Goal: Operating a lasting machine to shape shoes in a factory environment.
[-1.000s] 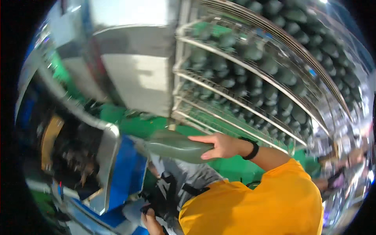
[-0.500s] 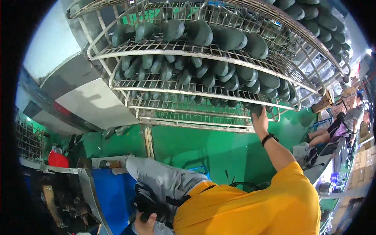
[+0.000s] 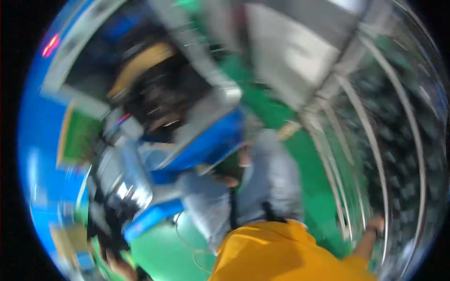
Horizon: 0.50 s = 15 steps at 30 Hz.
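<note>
Motion blurs the whole head view. My left hand is at the lower left, its fingers against a dark, shoe-like piece whose exact kind I cannot make out. At the lower right my right arm reaches out from a yellow sleeve. My right hand is beside the pale bars of a wire rack, and its fingers are too smeared to read. Behind those bars, many dark grey shoe lasts show only as blurred shapes.
A workbench with a blue side panel and dark machinery stands ahead to the left. A grey-white cabinet is beyond my knees. Green floor runs between my legs and the rack. A cable lies at the lower left.
My view has swung left, so the rack now stands at the right side and the workbench fills the left. My right hand no longer shows on the shoe last it touched. My left hand is farther out left.
</note>
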Available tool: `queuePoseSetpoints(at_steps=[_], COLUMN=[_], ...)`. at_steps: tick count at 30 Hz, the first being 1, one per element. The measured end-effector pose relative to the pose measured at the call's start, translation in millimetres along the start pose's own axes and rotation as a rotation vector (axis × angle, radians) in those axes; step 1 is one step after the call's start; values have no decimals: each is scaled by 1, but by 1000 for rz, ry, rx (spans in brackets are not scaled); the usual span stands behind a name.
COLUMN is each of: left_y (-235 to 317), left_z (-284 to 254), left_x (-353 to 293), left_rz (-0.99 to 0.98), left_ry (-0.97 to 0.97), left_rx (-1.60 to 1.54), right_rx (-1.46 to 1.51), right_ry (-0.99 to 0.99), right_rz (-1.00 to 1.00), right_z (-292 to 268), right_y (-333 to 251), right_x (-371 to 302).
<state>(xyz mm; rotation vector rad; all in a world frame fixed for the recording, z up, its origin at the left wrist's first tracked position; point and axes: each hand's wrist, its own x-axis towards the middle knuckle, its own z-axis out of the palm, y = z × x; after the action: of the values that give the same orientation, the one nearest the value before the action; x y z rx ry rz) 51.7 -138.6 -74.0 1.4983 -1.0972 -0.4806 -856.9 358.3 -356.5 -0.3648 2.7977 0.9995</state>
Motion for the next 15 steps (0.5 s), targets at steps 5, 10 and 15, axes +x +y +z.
queuePoseSetpoints(at_steps=[5, 10, 15], left_y=[1, -10, -30], left_z=[-25, -4, 20], left_x=[43, 45, 57], left_rz=[170, 142, 375], left_ry=[78, 233, 452], left_rx=[856, 900, 992], right_rx=[788, 854, 754], right_ry=[74, -168, -260], right_rz=[-422, -858, -994], right_z=[-134, -293, -389], right_y=[-186, -285, -339], right_x=[-53, -106, -126])
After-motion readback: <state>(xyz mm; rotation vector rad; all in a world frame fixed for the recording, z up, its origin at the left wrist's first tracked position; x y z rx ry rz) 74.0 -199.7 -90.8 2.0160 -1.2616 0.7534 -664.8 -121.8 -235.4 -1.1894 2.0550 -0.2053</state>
